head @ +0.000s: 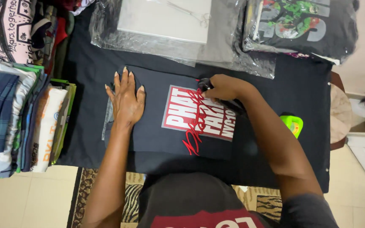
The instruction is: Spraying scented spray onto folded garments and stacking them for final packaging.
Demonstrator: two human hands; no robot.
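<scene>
A folded dark navy T-shirt (157,131) with a red, white and grey printed graphic lies on a black-covered table (89,63). My left hand (125,99) presses flat on the shirt's left part, fingers spread. My right hand (222,87) is closed around a small black object (205,84) at the top edge of the print. What that object is cannot be made out.
Stacks of folded clothes (17,118) stand at the left. Clear plastic bags (170,42) with a white flat item and scissors (193,14) lie at the back. A bagged dark printed shirt (300,25) is at back right. A green object (293,123) sits right.
</scene>
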